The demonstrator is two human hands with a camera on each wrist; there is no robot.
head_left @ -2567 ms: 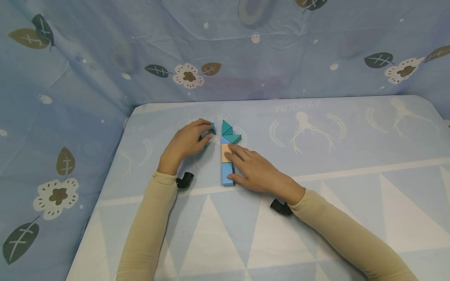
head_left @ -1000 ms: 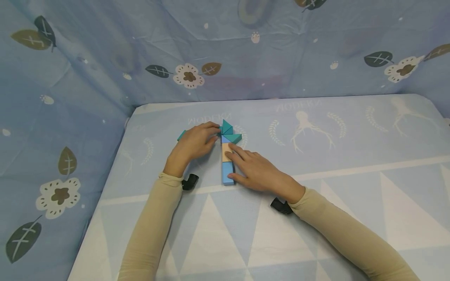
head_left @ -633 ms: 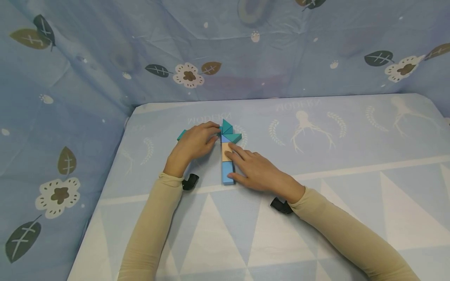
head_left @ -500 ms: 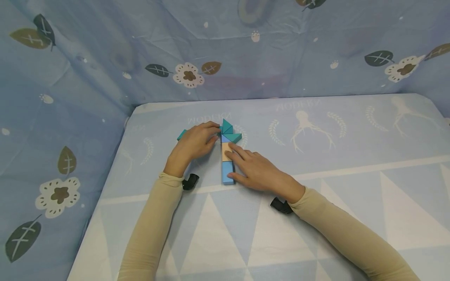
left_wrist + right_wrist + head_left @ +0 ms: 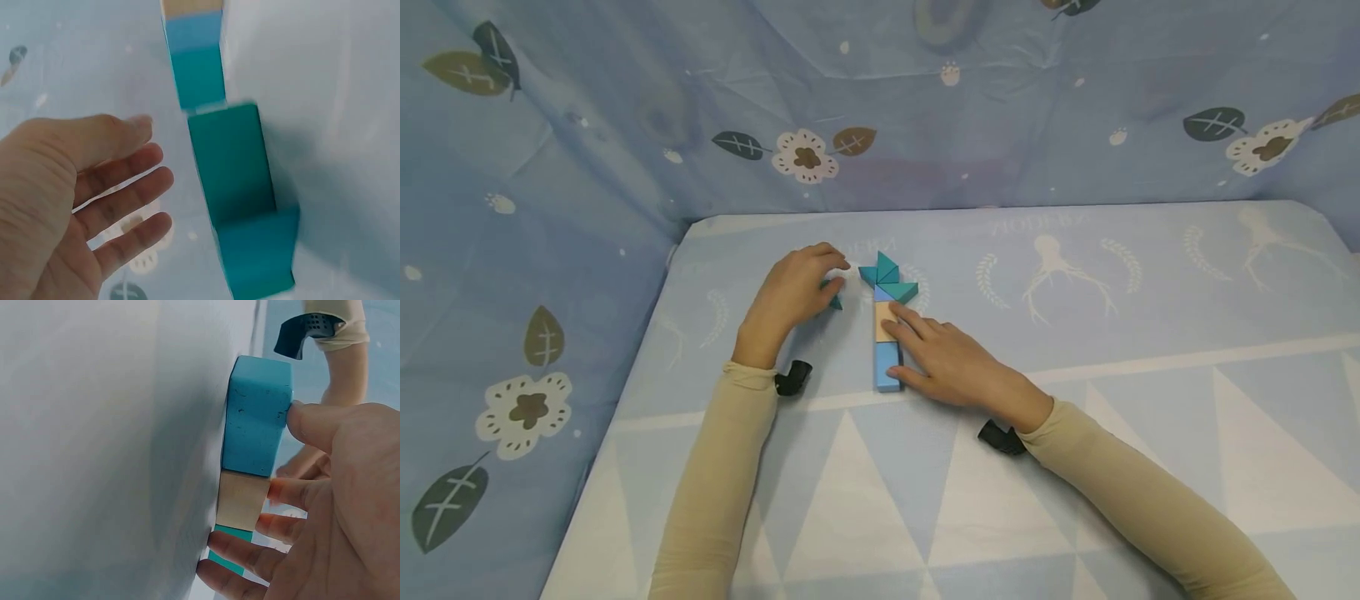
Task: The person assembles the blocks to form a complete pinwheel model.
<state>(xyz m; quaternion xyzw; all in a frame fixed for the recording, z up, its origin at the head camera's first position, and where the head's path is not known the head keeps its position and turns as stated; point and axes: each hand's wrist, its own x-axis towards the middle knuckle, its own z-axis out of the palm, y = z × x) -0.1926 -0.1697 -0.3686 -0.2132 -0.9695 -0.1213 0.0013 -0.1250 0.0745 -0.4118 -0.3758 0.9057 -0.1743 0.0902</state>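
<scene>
A row of building blocks lies on the table: a blue block (image 5: 887, 368), a plain wooden block (image 5: 882, 320), a small periwinkle triangle (image 5: 881, 293) and several teal triangles (image 5: 888, 272) at the far end. My right hand (image 5: 951, 362) rests along the row's right side; in the right wrist view its thumb touches the blue block (image 5: 257, 419) and fingertips meet the wooden block (image 5: 242, 500). Just left of the triangles hovers my left hand (image 5: 790, 292), fingers loose, with nothing between them in the left wrist view. Partly hidden beneath it is another teal triangle (image 5: 837, 302).
A pale patterned cloth (image 5: 1075, 500) covers the table. Printed blue curtains (image 5: 925, 125) hang behind and to the left. Black wrist devices (image 5: 793, 379) stick out below both wrists.
My left hand has let go of a teal triangle, which now sits at the left of the far end, and has drawn back leftward over the loose triangle. My right hand stays put.
</scene>
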